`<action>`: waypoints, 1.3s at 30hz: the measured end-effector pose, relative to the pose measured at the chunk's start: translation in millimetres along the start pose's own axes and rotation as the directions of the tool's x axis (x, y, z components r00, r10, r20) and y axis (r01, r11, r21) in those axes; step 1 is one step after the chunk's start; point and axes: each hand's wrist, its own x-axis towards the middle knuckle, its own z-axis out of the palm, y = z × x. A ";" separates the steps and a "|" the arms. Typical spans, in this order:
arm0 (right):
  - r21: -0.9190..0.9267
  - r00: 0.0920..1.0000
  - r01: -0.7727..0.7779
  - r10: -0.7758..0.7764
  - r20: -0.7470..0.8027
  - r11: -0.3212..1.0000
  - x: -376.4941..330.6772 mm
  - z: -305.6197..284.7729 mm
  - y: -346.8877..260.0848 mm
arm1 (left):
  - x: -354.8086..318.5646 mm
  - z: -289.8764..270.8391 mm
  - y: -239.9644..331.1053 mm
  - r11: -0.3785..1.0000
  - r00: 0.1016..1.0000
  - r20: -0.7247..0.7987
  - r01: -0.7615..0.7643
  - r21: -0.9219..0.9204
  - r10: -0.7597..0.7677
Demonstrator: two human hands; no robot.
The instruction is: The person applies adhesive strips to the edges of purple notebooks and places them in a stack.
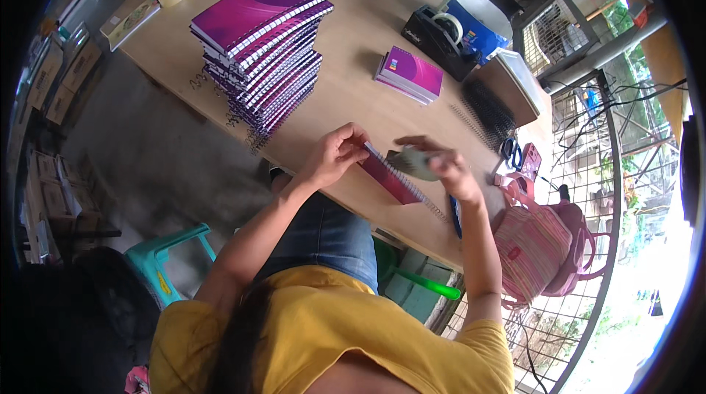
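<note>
My left hand (338, 155) pinches the upper left end of a purple-red spiral notebook (391, 182), held on edge over the table's near side. A wire spiral (435, 209) runs along its edge and sticks out past the lower right end. Just right of the notebook, my right hand (452, 173) is closed around a flat grey-green object (416, 164); motion blur hides its kind. Left of my hands rises a tall stack of purple spiral notebooks (259, 13), some with coil ends jutting out. Ahead lies a small pile of purple covered pads (413, 74), with no coils visible.
Loose black coils (487, 113), scissors (509, 150) and a phone (531, 159) lie on the right. A tape dispenser (435, 45) stands behind them. A striped pink bag (531, 251) sits by the wire mesh. A teal stool (168, 256) is at lower left.
</note>
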 end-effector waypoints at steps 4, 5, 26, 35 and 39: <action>0.191 0.996 -0.040 0.055 -0.074 0.981 2.9 3.9 -0.8 | -0.4 -1.3 9.3 0.999 0.999 -0.018 0.045 -0.003 -0.046; 0.269 0.990 -0.056 0.089 -0.112 0.961 2.7 3.7 -1.4 | -2.1 -0.6 8.3 0.997 0.998 -0.016 0.063 -0.046 -0.064; -0.014 0.990 -0.059 0.057 -0.130 0.998 -2.5 -5.5 22.5 | 6.8 8.2 -1.0 0.994 0.995 0.011 0.095 -0.050 -0.094; -0.703 0.726 -0.610 -0.097 -0.681 0.366 -146.2 40.0 46.9 | -2.7 13.5 37.5 0.982 0.990 -0.116 0.055 -0.182 -0.077; -0.595 0.620 -0.576 -0.175 -0.765 0.560 -141.9 28.3 42.3 | -5.7 18.8 53.9 0.970 0.999 -0.012 0.047 -0.237 -0.052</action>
